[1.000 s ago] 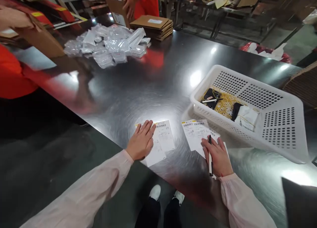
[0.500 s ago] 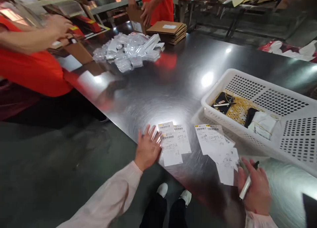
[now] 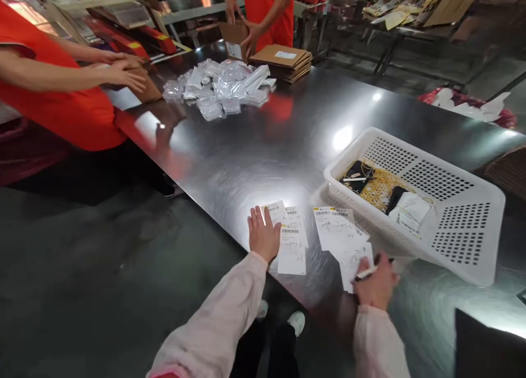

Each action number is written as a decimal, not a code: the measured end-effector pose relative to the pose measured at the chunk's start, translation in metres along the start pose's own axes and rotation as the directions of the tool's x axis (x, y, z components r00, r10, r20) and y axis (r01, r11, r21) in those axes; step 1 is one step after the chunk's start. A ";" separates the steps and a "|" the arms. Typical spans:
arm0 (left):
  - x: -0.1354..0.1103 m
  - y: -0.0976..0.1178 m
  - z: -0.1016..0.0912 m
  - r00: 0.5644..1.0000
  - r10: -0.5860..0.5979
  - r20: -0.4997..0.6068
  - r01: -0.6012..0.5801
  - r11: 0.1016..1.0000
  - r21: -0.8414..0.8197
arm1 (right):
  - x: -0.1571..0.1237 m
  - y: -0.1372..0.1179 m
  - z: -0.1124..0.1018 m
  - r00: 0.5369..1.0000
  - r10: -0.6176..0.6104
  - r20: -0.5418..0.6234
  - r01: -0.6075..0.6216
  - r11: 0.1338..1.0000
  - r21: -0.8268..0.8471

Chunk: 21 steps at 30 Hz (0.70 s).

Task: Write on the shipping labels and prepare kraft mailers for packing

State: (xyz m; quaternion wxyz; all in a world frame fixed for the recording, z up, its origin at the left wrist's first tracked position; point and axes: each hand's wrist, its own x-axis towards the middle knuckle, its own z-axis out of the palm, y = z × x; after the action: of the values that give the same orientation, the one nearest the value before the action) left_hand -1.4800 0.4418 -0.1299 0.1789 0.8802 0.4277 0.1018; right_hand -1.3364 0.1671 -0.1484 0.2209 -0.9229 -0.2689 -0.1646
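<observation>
My left hand (image 3: 264,235) lies flat, fingers spread, on the left edge of a group of white printed slips (image 3: 292,260) with barcodes. Its fingertips cover part of the uppermost slip. My right hand (image 3: 377,284) is closed around a white pen (image 3: 365,274) with a dark end, over the lower part of a second group of overlapping slips (image 3: 333,233). Those slips carry yellow marks, barcodes and handwriting. Just beyond my right hand stands a white perforated basket (image 3: 460,263) holding yellow rubber bands (image 3: 380,186), another pen (image 3: 354,179) and a banded stack of white papers (image 3: 412,212).
The shiny metal table (image 3: 287,153) has its edge near my body. Farther back lie a pile of clear plastic packets (image 3: 224,87) and stacked flat cardboard (image 3: 283,60). Two people in red vests handle cardboard boxes (image 3: 235,41) at the far left and back.
My left hand has slid right, further onto the left slips. My right hand has moved left with the pen, onto the right slips. The left co-worker's hands have moved right and down onto a box.
</observation>
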 end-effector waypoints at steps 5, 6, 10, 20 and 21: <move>-0.007 0.038 0.027 1.000 -0.003 -0.008 0.002 0.994 -0.107 | 0.002 -0.030 0.018 0.971 0.204 -0.123 -0.192 0.976 0.105; -0.008 0.038 0.028 1.000 -0.006 -0.014 0.004 0.992 -0.124 | 0.001 -0.031 0.016 0.972 0.217 -0.093 -0.204 0.970 0.136; -0.009 0.027 0.026 0.999 0.029 -0.032 -0.035 0.977 -0.210 | 0.002 -0.029 0.004 0.962 0.270 0.035 -0.273 0.955 0.116; -0.008 0.029 0.023 0.999 0.009 -0.044 -0.017 0.981 -0.193 | -0.001 -0.024 0.009 0.977 0.212 -0.032 -0.203 0.962 0.183; -0.009 0.030 0.023 0.999 0.008 -0.039 -0.015 0.981 -0.191 | -0.001 -0.024 0.010 0.976 0.212 -0.047 -0.200 0.962 0.188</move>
State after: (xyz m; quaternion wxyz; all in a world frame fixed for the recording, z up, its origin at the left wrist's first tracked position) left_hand -1.4561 0.4123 -0.1392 0.2539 0.8592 0.4143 0.1603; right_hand -1.3491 0.1900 -0.1493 0.3291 -0.9158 -0.1779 -0.1464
